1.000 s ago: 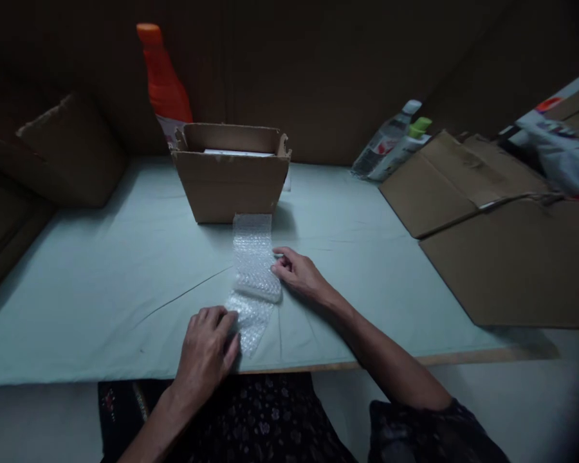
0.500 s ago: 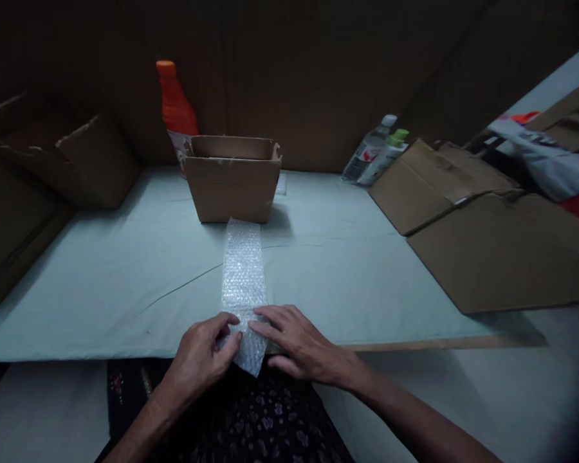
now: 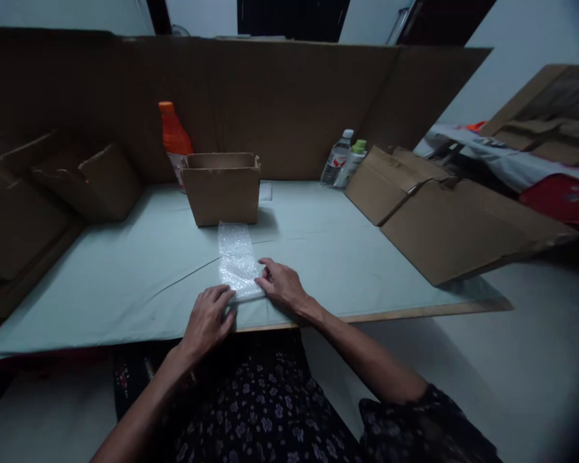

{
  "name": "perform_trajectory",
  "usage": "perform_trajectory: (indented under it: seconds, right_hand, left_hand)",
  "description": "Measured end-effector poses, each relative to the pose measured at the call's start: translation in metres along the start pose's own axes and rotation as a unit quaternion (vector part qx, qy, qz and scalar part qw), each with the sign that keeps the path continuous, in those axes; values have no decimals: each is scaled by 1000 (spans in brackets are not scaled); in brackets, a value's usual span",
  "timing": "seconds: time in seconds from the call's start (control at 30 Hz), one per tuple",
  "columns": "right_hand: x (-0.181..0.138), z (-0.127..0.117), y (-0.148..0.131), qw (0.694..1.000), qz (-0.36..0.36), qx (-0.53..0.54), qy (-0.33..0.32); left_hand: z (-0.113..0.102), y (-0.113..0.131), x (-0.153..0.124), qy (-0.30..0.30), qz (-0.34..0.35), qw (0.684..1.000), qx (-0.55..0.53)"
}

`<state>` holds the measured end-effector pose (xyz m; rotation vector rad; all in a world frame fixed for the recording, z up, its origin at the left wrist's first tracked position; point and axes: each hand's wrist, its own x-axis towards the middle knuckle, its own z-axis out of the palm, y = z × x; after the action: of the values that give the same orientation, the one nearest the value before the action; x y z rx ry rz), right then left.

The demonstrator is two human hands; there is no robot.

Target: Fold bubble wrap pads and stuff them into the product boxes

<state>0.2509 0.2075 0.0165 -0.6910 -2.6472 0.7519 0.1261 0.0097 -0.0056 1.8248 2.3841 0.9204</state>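
Observation:
A strip of clear bubble wrap [image 3: 238, 254] lies flat on the green cloth, its far end close to the cardboard box. The near end is folded over and ends in a straight crease short of the table's front edge. My left hand [image 3: 210, 318] has its curled fingertips on the left corner of that fold, thumb bent below. On the right side of the wrap, my right hand [image 3: 285, 287] pinches the edge between thumb and fingers.
An upright cardboard box [image 3: 222, 193] stands behind the wrap, with an orange bottle [image 3: 174, 132] at its back left. A clear bottle [image 3: 336, 159] and a green-capped bottle [image 3: 352, 166] stand at the back right. More cardboard boxes [image 3: 444, 222] flank both sides.
The near end of the bubble wrap, which hung over the front edge, now lies folded on the table. Both hands have moved forward with it. The view has tilted up.

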Motion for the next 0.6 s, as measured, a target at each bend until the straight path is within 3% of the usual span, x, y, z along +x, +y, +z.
perform_trajectory:
  seconds: [0.1, 0.23, 0.33, 0.6]
  right_hand:
    - [-17, -6, 1, 998, -48, -26, 9]
    - [-26, -4, -7, 983, -166, -58, -47]
    - [-19, 4, -14, 986, -142, -58, -72]
    - [-18, 3, -18, 994, -90, -45, -50]
  left_hand:
    - [2, -8, 4, 0, 1, 1000, -2]
    - [-1, -11, 11, -13, 0, 1000, -8]
    - [-5, -9, 17, -22, -29, 999, -11]
    - [-17, -7, 21, -29, -133, 991, -4]
